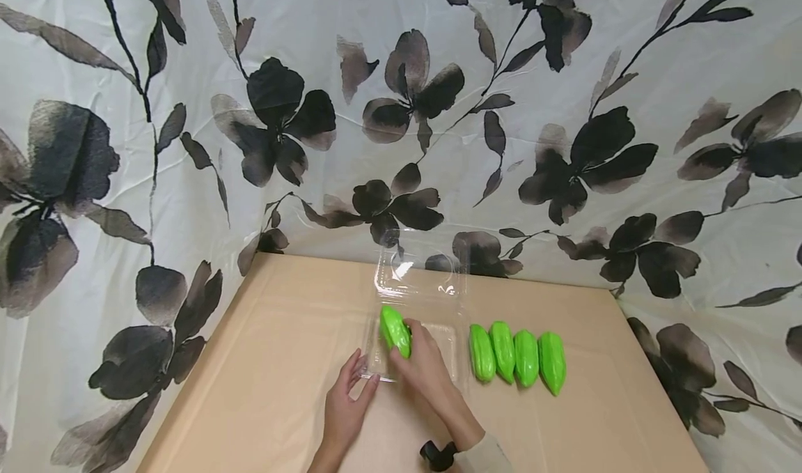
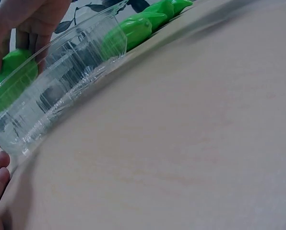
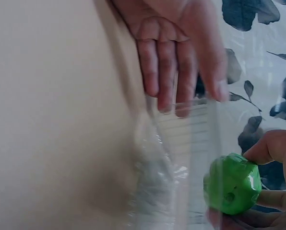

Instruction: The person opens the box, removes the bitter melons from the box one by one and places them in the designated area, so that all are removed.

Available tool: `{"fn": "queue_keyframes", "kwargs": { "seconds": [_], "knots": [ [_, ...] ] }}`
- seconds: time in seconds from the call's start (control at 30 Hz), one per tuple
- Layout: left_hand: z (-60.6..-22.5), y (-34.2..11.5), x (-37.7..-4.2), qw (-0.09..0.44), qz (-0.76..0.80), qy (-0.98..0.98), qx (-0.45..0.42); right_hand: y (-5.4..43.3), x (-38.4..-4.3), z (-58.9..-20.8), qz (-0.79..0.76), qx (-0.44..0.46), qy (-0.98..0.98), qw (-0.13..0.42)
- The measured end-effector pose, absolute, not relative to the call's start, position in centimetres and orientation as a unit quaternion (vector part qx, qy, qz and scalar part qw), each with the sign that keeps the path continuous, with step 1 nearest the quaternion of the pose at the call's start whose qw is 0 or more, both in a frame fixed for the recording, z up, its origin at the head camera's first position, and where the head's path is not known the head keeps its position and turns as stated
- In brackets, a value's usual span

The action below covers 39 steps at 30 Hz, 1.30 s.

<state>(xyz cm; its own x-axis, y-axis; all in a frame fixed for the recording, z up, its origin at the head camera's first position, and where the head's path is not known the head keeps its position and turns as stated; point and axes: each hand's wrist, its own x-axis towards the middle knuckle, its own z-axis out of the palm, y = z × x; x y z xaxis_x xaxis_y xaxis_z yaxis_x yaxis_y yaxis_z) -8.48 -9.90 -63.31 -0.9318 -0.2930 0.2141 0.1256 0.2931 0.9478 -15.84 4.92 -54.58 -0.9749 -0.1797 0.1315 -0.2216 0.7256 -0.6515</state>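
My right hand [image 1: 426, 361] grips a glossy green ridged vegetable or fruit [image 1: 395, 329] between thumb and fingers, at the left side of a clear plastic clamshell box [image 1: 445, 340]. In the left wrist view the held green piece [image 2: 13, 79] shows behind the box's clear wall. My left hand [image 1: 347, 403] is at the box's near left corner. Its fingers [image 3: 167, 76] look straight in the right wrist view, with the tips at the end wall and the thumb by the rim. The box's lid [image 1: 420, 274] stands folded back on the far side.
Several matching green pieces [image 1: 526, 358] lie side by side in a row just right of the box. Everything sits on a tan tabletop [image 1: 301, 306]. A floral cloth [image 1: 476, 145] hangs behind and around it. A black band [image 1: 438, 455] circles the right wrist.
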Motion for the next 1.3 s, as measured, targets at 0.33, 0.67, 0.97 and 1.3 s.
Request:
{"fn": "queue_keyframes", "kwargs": {
  "seconds": [0.33, 0.67, 0.97, 1.3],
  "knots": [
    [-63.5, -9.8, -8.4, 0.182, -0.590, -0.785, 0.051, 7.0, -16.0, -52.6, 0.382, 0.105, -0.913, 0.092],
    [-63.5, -9.8, -8.4, 0.178, -0.585, -0.790, 0.049, 9.6, -16.2, -51.6, 0.399, 0.071, -0.908, 0.107],
    [-63.5, -9.8, -8.5, 0.175, -0.576, -0.797, 0.045, 12.1, -16.3, -50.9, 0.382, 0.049, -0.913, 0.132],
    [-63.6, -9.9, -8.6, 0.172, -0.583, -0.793, 0.037, 14.4, -16.1, -50.4, 0.392, 0.022, -0.908, 0.147]
  ]
}}
